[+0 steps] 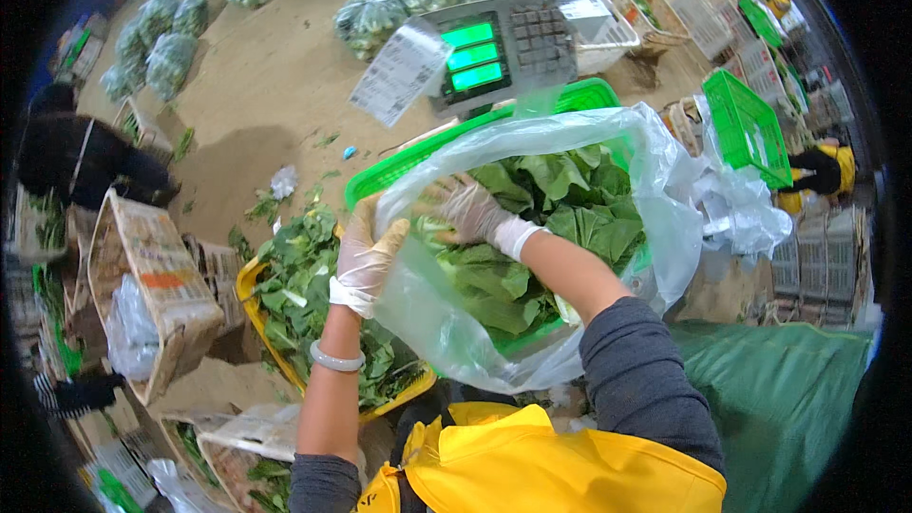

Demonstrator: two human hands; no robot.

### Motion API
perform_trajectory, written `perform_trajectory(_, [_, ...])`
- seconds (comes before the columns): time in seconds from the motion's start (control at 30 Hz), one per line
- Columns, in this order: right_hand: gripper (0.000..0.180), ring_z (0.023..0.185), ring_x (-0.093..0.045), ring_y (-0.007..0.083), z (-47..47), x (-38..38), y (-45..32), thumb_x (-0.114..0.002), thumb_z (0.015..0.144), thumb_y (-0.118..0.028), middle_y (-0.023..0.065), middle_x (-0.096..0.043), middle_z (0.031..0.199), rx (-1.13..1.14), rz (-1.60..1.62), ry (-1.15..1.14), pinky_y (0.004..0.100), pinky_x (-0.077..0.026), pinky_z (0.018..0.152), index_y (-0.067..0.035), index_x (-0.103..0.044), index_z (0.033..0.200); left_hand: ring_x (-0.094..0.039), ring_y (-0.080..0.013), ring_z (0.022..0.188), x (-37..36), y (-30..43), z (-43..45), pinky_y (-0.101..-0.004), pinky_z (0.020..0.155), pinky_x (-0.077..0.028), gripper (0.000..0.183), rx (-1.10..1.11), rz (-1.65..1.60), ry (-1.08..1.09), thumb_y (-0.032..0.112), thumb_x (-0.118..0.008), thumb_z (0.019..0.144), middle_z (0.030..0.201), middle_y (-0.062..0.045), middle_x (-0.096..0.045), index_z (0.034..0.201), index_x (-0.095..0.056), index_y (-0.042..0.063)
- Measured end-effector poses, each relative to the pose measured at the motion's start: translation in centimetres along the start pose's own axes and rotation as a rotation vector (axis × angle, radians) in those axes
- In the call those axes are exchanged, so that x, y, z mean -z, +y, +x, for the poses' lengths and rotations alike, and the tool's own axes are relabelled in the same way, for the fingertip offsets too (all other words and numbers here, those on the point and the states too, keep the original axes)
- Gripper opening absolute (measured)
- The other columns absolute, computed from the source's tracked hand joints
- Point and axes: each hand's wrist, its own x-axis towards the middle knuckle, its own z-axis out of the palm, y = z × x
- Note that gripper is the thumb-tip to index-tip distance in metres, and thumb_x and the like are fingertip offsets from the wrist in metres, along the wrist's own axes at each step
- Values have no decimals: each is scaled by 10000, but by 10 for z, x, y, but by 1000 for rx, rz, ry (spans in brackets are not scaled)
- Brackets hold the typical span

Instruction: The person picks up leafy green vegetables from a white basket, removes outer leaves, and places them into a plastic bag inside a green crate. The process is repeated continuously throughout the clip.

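Note:
A clear plastic bag point(666, 178) lines a green plastic crate point(370, 171), its mouth spread wide. Leafy green vegetables point(584, 224) lie inside. My left hand point(367, 249), in a thin glove, grips the bag's left edge between thumb and fingers. Inside the bag, my gloved right hand point(470, 210) rests on the leaves at the left with its fingers spread and slightly blurred. Just beyond the crate stands a digital scale's display and keypad point(506, 50), with a printed label sheet point(402, 71) at its left side.
A yellow crate point(249, 285) of loose greens point(299, 271) stands at the left. Filled plastic bags point(370, 18) sit on the floor beyond. Crumpled clear bags point(748, 221) and a green crate point(748, 128) are at right, above a green cover point(769, 385). A person in dark clothes point(85, 149) is far left.

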Motion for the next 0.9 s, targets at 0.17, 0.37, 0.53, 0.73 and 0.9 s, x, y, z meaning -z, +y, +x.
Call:
perform_trajectory(0.17, [335, 969, -644, 322, 40, 59, -5, -674, 779, -412, 104, -680, 950, -131, -91, -409, 477, -482, 896, -186, -683, 1027, -587, -293, 1182, 71, -4, -96, -381, 1021, -434, 518, -192, 447, 231, 212, -694, 878, 1280, -171, -608, 1330, -528, 22])
perform_trajectory(0.37, [202, 1007, -645, 287, 25, 132, -50, -676, 805, -173, 100, -698, 1022, -2, -38, 154, 474, -401, 1013, -156, -726, 1000, -635, -144, 961, 173, -119, -344, -286, 866, -522, 217, 9, 133, 839, 67, -601, 938, 1109, -74, -680, 1143, -649, 17])
perform_trajectory(0.53, [220, 1038, -621, 216, -48, 159, -113, -534, 965, -72, 144, -679, 1116, -780, 682, 670, 330, -479, 953, 46, -660, 1101, -597, -104, 854, 214, -193, -530, -260, 790, -507, 180, 308, -89, 1381, 78, -555, 960, 1013, -35, -669, 1094, -660, 24])
perform_trajectory(0.73, [266, 872, -645, 248, -3, 146, -296, -593, 811, 45, 101, -692, 981, 149, 191, 137, 352, -503, 818, -61, -704, 1029, -497, -357, 1271, 249, -228, -575, -427, 1085, -398, 600, 839, 698, 664, 261, -649, 866, 1365, -174, -539, 1413, -449, 115])
perform_trajectory(0.9, [345, 797, -638, 244, 17, 122, -374, -659, 716, 39, 66, -685, 913, 286, 139, -172, 361, -486, 710, -131, -721, 1010, -310, -317, 1429, 283, -298, -527, -404, 1190, -245, 778, 699, 923, 234, 362, -642, 876, 1524, -138, -372, 1509, -287, 81])
